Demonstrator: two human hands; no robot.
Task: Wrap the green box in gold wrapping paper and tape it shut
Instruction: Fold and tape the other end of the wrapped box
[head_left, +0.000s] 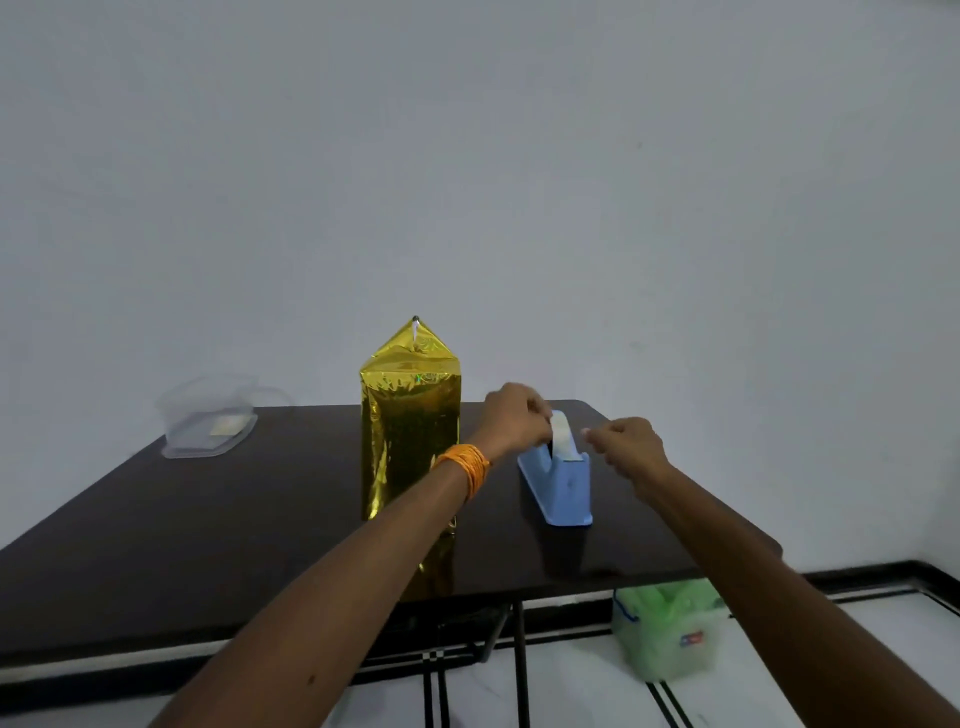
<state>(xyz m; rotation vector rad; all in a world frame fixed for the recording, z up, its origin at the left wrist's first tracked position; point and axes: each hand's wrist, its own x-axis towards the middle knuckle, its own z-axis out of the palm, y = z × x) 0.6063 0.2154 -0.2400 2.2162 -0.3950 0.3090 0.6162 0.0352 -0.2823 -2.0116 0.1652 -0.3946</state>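
My left hand (514, 415) reaches across to the tape roll (561, 434), fingers curled down onto its top edge where it sits in the blue dispenser (563, 488). My right hand (628, 447) is just beside the roll on the other side, thumb and forefinger drawn together at the tips. I cannot tell whether they are pinching a tape end. Orange bangles (465, 467) sit on my left wrist.

The box (410, 441) stands upright on the dark counter (208, 519), just left of the dispenser and apart from it. It is covered all over in gold wrapping paper (405, 405), which is folded to a peak at the top. My left forearm crosses in front of its lower part.

A clear plastic container (208, 421) rests at the counter's far left. A green plastic bag (665, 634) lies on the floor below the right end.
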